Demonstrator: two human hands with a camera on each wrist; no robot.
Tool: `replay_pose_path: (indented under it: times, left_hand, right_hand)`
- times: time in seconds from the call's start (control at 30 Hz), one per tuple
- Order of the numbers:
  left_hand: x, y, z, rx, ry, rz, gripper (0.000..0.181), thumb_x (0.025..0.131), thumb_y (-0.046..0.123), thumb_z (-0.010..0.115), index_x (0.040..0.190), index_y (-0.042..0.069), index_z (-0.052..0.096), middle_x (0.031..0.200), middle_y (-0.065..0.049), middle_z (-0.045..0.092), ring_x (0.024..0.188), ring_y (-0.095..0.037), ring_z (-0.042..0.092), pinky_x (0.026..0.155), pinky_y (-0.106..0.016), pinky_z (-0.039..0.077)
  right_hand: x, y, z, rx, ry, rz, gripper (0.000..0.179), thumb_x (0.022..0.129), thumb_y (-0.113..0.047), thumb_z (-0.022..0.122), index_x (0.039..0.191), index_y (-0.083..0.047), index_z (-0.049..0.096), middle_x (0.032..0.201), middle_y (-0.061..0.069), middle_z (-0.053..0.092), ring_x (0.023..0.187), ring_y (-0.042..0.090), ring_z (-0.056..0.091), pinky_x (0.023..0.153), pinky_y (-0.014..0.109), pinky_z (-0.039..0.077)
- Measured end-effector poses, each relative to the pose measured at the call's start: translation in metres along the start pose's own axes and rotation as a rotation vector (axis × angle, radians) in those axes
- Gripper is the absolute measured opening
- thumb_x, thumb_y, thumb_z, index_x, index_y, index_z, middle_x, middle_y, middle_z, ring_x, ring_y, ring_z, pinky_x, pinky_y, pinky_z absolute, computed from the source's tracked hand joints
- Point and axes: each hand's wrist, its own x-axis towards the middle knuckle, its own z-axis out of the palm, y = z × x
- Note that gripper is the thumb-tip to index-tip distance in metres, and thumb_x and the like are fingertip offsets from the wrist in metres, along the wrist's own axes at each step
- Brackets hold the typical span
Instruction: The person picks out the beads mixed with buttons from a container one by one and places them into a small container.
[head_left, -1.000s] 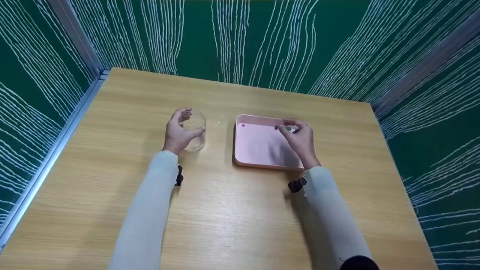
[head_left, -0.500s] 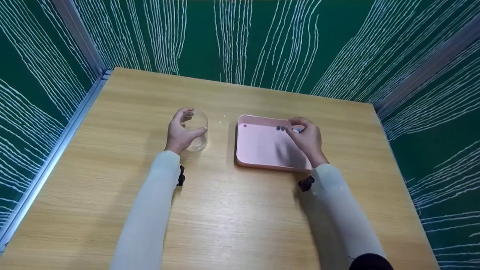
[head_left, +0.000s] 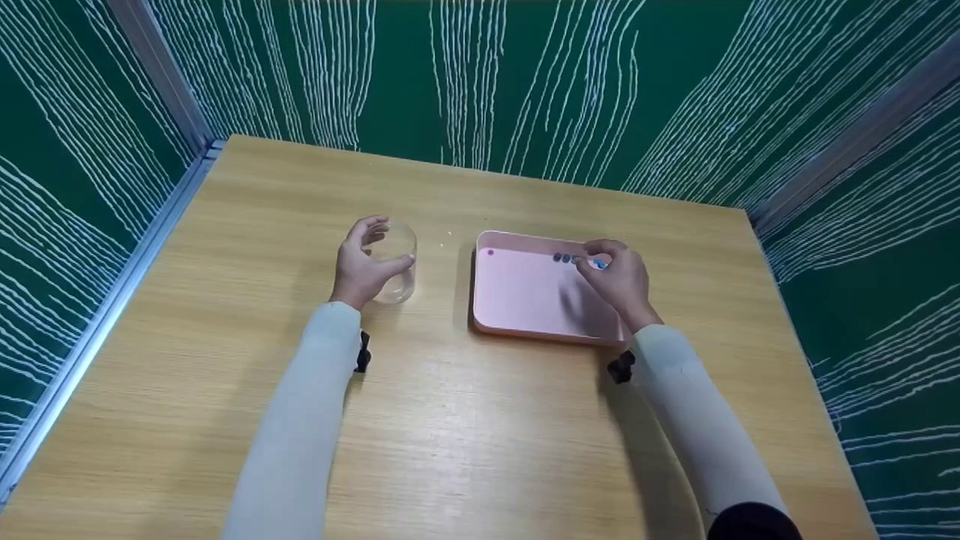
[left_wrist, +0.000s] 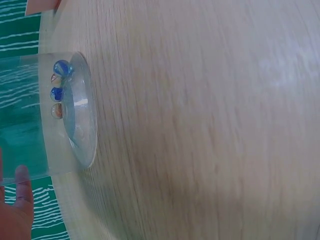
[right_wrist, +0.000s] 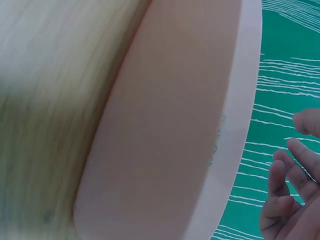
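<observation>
Curling round the upright cup [head_left: 403, 244], the left hand [head_left: 356, 268] has its thumb on the near side and its fingers on the far side; low in the glass, four marbles [left_wrist: 56, 94] are seen, whether inside it or behind it cannot be told. To the right of this hand — and partly beneath the right hand [head_left: 621, 279] — the tray [head_left: 517, 300] sits on the table [head_left: 420, 435]. Just left of the right fingertips, a row of marbles [right_wrist: 215, 148] lies along the tray's far wall; a purple spot [head_left: 490, 253] is farther left, in the corner. The right hand has bent fingers, with a blue marble [head_left: 600, 263] visible between thumb and forefinger — pinched or lying beyond them, one cannot tell
</observation>
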Motion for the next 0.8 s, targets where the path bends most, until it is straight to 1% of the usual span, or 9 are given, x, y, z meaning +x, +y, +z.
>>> replay_pose_path:
  times: [0.1, 0.2, 0.33, 0.47, 0.57, 0.73, 0.8]
  left_hand:
    - [-0.001, 0.002, -0.001, -0.001, 0.001, -0.011, 0.074, 0.056, 0.040, 0.079, 0.119, 0.024, 0.045, 0.116, 0.009, 0.051, 0.113, -0.021, 0.045, 0.094, -0.045, 0.034]
    - [-0.003, 0.009, -0.002, -0.001, -0.005, -0.032, 0.073, 0.057, 0.038, 0.079, 0.120, 0.022, 0.044, 0.117, 0.008, 0.051, 0.113, -0.021, 0.045, 0.094, -0.043, 0.034]
    - [-0.008, 0.023, -0.003, -0.009, -0.014, -0.044, 0.071, 0.060, 0.031, 0.079, 0.121, 0.018, 0.044, 0.120, 0.001, 0.050, 0.114, -0.023, 0.044, 0.094, -0.040, 0.034]
    - [-0.012, 0.032, -0.004, -0.003, -0.024, -0.045, 0.069, 0.063, 0.027, 0.077, 0.122, 0.015, 0.043, 0.123, -0.004, 0.049, 0.114, -0.020, 0.044, 0.094, -0.038, 0.034]
    - [-0.013, 0.034, -0.005, 0.001, -0.024, -0.051, 0.068, 0.064, 0.025, 0.077, 0.122, 0.016, 0.043, 0.122, -0.002, 0.049, 0.112, -0.017, 0.044, 0.094, -0.037, 0.034]
    - [-0.012, 0.033, -0.005, -0.015, -0.014, -0.055, 0.065, 0.063, 0.024, 0.077, 0.120, 0.019, 0.045, 0.120, -0.002, 0.050, 0.111, -0.016, 0.045, 0.094, -0.038, 0.034]
    - [-0.012, 0.032, -0.004, -0.020, -0.013, -0.058, 0.064, 0.063, 0.024, 0.077, 0.118, 0.021, 0.046, 0.120, -0.003, 0.050, 0.111, -0.015, 0.045, 0.094, -0.038, 0.034]
  right_hand:
    - [0.001, 0.000, 0.002, -0.018, -0.013, 0.011, 0.041, 0.073, -0.045, 0.064, 0.109, -0.025, 0.059, 0.113, -0.007, 0.055, 0.103, 0.018, 0.047, 0.095, 0.037, 0.040]
    - [0.002, 0.000, 0.002, -0.053, -0.016, 0.000, 0.039, 0.073, -0.043, 0.065, 0.108, -0.026, 0.059, 0.113, -0.008, 0.055, 0.103, 0.018, 0.048, 0.095, 0.037, 0.040]
    - [0.005, 0.002, 0.003, -0.119, -0.021, -0.011, 0.038, 0.074, -0.042, 0.065, 0.109, -0.028, 0.059, 0.114, -0.008, 0.055, 0.104, 0.019, 0.049, 0.097, 0.039, 0.038]
    - [0.008, 0.008, 0.004, -0.186, -0.036, -0.014, 0.037, 0.075, -0.040, 0.064, 0.110, -0.029, 0.058, 0.113, -0.008, 0.055, 0.101, 0.018, 0.050, 0.097, 0.040, 0.039]
    - [0.011, 0.013, 0.006, -0.217, -0.054, -0.009, 0.036, 0.077, -0.040, 0.062, 0.111, -0.029, 0.057, 0.112, -0.007, 0.055, 0.098, 0.017, 0.049, 0.096, 0.040, 0.039]
    - [0.015, 0.017, 0.008, -0.233, -0.100, 0.069, 0.037, 0.078, -0.043, 0.059, 0.113, -0.032, 0.055, 0.121, -0.007, 0.050, 0.106, 0.018, 0.046, 0.100, 0.044, 0.034]
    - [0.017, 0.018, 0.008, -0.241, -0.104, 0.074, 0.038, 0.079, -0.041, 0.060, 0.114, -0.031, 0.055, 0.123, -0.004, 0.050, 0.108, 0.020, 0.045, 0.100, 0.047, 0.032]
